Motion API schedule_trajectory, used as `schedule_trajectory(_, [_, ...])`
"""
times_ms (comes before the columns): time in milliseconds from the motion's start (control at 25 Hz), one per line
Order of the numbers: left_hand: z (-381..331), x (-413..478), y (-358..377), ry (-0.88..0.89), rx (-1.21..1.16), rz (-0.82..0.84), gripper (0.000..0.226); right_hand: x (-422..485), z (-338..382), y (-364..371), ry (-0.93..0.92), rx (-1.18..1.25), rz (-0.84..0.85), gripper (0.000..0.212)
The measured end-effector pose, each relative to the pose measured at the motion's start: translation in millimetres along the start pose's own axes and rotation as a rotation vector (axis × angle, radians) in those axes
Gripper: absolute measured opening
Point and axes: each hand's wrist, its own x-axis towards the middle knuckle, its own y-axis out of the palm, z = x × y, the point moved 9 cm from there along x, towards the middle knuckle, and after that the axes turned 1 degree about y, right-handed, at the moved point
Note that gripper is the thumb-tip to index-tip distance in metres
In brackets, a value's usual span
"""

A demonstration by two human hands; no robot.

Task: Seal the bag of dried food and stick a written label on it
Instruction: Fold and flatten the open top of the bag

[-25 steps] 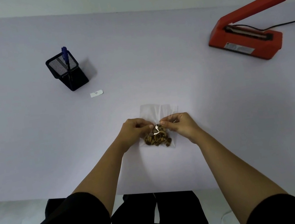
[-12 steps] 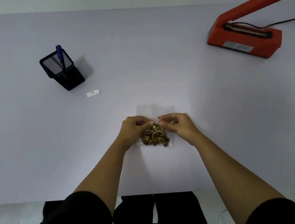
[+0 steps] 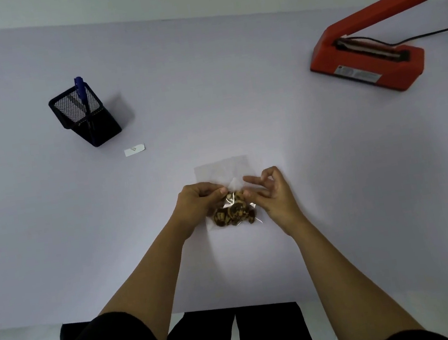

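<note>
Bag of dried food (image 3: pixel 232 214) on table (image 3: pixel 334 183), front centre | left hand (image 3: pixel 200 203) fingers curled, pinching bag's left side | right hand (image 3: pixel 274 196) fingers half spread, thumb touching bag, grip unclear | label (image 3: pixel 134 150) by pen holder (image 3: pixel 85 115), far left | sealer (image 3: pixel 367 69) far right

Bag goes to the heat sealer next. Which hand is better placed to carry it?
Right, probably. The heat sealer sits far right, on the right hand side; the left hand would have to reach across. But only the left clearly pinches the bag; the right's grip is unclear.
</note>
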Motion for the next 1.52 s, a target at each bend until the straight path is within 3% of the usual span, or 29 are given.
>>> schedule_trajectory(160, [-4, 5, 0, 0.000, 0.055, 0.027, 0.004, -1, -10, 1, 0.018, -0.017, 0.037, 0.022])
schedule_trajectory(520, [-8, 22, -2, 0.054, 0.144, 0.059, 0.007, 7, -14, -8, 0.004, -0.082, 0.075, 0.046])
schedule_trajectory(920, [-12, 22, 5, 0.046, 0.149, 0.147, 0.010, 15, -1, 6, -0.013, -0.094, 0.115, 0.021])
schedule_trajectory(1280, [-11, 22, 2, 0.024, 0.187, 0.148, 0.011, 23, -5, 8, 0.076, -0.154, 0.159, 0.022])
schedule_trajectory(1520, [-20, 20, -5, 0.115, 0.213, 0.063, 0.015, 26, -1, 5, 0.073, -0.182, 0.146, 0.018])
